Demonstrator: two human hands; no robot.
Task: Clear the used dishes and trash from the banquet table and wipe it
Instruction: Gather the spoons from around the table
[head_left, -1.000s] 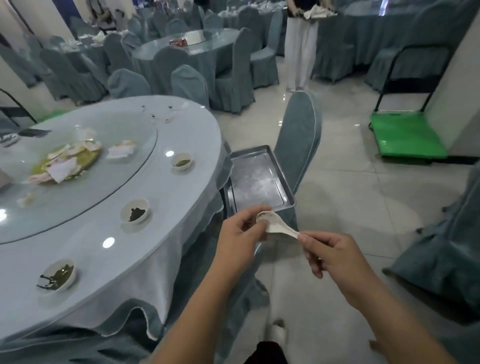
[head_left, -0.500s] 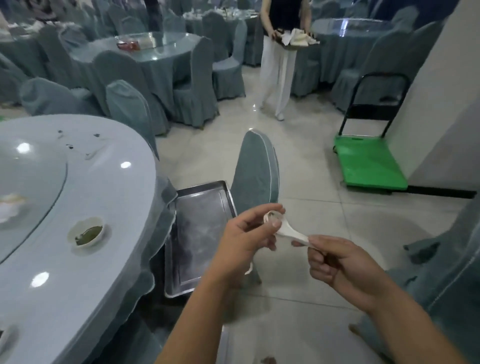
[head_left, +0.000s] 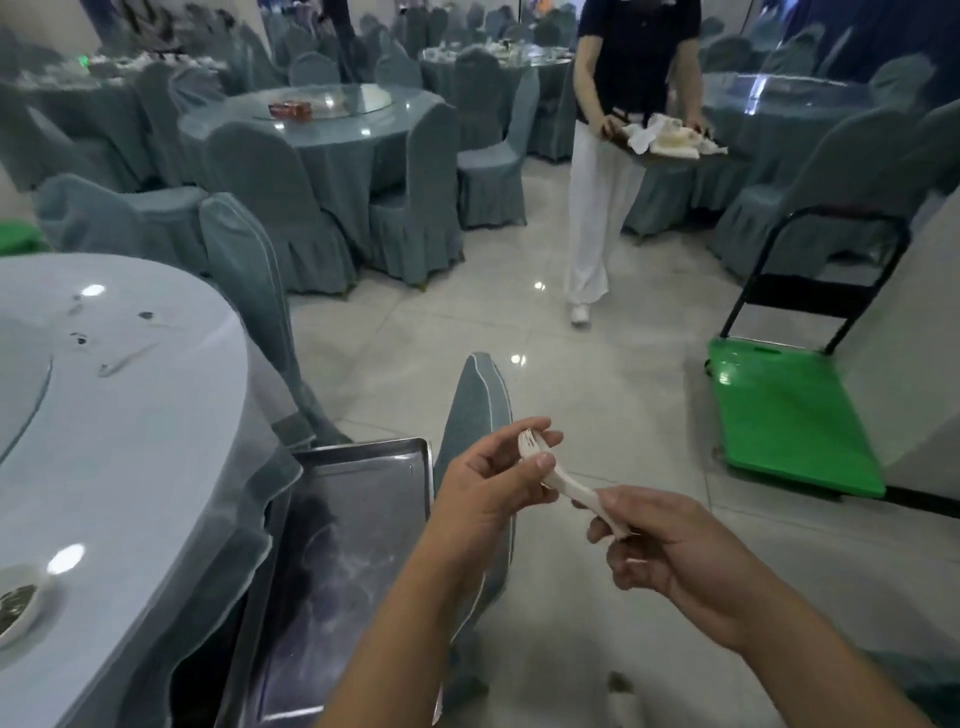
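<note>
pale blue cloth covers the banquet table (head_left: 145, 415) at the left, where a small sauce dish (head_left: 18, 603) with dark dregs sits near the rim and a few scraps lie further back. just beside the table edge a steel tray (head_left: 358, 519) rests on a covered chair (head_left: 478, 415), bare inside as far as the view shows. over the tray's right rim the left hand (head_left: 493, 483) curls its thumb and fingers round the bowl of a white ceramic spoon (head_left: 556, 475), while the right hand (head_left: 670, 551) pinches the handle end, so both hands hold the one spoon in the air between them. the step in hand looks like collecting used tableware, with the spoon probably bound for the tray. the next move likely calls for one hand to let go and the other to lower the spoon down and left into the tray, gently, since it is brittle. the chair back stands close to that path. further right another person (head_left: 618, 156) carrying a loaded tray walks on the open floor, and a green platform trolley (head_left: 795, 415) stands by the wall, both well apart from the hands.
</note>
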